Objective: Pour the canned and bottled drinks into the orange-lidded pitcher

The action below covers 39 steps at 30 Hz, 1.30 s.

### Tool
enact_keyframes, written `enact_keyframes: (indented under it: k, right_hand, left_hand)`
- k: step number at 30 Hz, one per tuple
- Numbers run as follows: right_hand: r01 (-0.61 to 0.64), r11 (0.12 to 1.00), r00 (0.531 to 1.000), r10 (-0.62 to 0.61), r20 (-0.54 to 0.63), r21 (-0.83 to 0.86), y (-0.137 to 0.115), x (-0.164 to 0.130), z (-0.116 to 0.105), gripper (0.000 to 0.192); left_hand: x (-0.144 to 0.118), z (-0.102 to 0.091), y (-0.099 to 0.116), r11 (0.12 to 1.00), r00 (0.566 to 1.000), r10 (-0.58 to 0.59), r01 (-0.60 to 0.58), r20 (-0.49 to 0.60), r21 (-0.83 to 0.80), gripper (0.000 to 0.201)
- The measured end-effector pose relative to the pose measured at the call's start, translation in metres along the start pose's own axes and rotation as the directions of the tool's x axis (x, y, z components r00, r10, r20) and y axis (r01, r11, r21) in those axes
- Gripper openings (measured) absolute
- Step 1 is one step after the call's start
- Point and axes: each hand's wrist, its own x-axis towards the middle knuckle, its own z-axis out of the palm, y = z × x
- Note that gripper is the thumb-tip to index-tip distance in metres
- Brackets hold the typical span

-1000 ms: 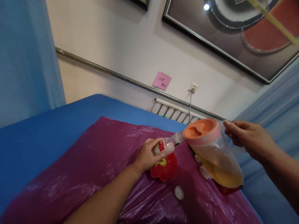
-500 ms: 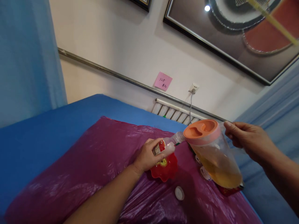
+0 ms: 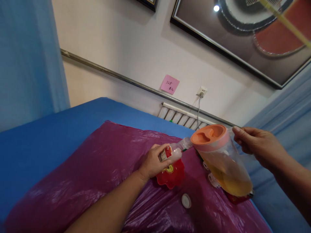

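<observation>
My left hand [image 3: 155,160] is wrapped round a small clear plastic bottle [image 3: 176,152] with a red and white label, tilted up to the right. The bottle's mouth end is close to the rim of a clear pitcher [image 3: 228,168]; whether they touch I cannot tell. By its handle, my right hand [image 3: 255,144] grips this pitcher, which leans left with yellowish liquid inside. An orange lid [image 3: 210,134] covers its top. Below the bottle lies a red scallop-edged dish [image 3: 171,178], partly hidden by my left hand. A white cap [image 3: 186,201] rests nearer to me.
A purple plastic sheet [image 3: 109,161] is spread over the blue table [image 3: 80,119]. Behind the pitcher, small white-labelled items [image 3: 213,180] and a red box [image 3: 236,198] are partly hidden. Blue curtains [image 3: 29,58] hang on both sides; a metal rail [image 3: 121,78] runs along the wall.
</observation>
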Motion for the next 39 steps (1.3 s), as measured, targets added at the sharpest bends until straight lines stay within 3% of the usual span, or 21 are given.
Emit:
enact_keyframes:
  k: [20,39]
  right_hand:
    - [-0.042,0.999,0.998,0.041,-0.054,-0.029,-0.0013,0.0009,0.0023,0.071]
    - [-0.015,0.998,1.0,0.015,-0.014,-0.06,0.0013,0.0028,0.0017,0.07]
  left_hand:
    - [-0.0005,0.0008,-0.0008,1.0,1.0,0.003,-0.003,0.001,0.007,0.062]
    - [0.0,0.0004,-0.0013,1.0,1.0,0.012,-0.012,-0.001,0.02,0.061]
